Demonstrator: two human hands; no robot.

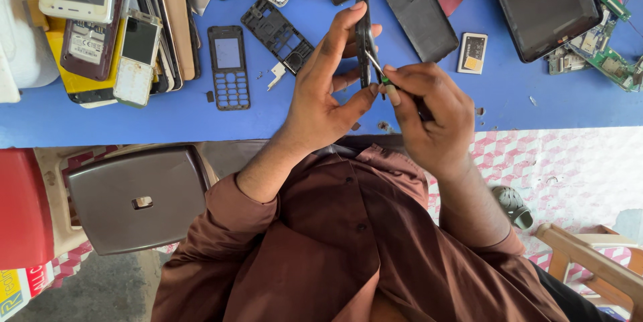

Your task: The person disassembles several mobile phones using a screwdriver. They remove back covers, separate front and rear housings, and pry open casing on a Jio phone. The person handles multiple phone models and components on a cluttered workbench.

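The dark phone body (364, 40) stands on edge, its long axis running away from the person, above the blue table (335, 114). The left hand (321, 87) pinches it narrowly between thumb and fingers, wrist bent up from a brown sleeve. The right hand (429, 111) is curled tight around a thin screwdriver (375, 67), its tip apparently touching the phone's edge. Left of the phone lie a keypad frame (228, 67) and other phone shells; right of it, a small battery (473, 52). Tiled floor shows below.
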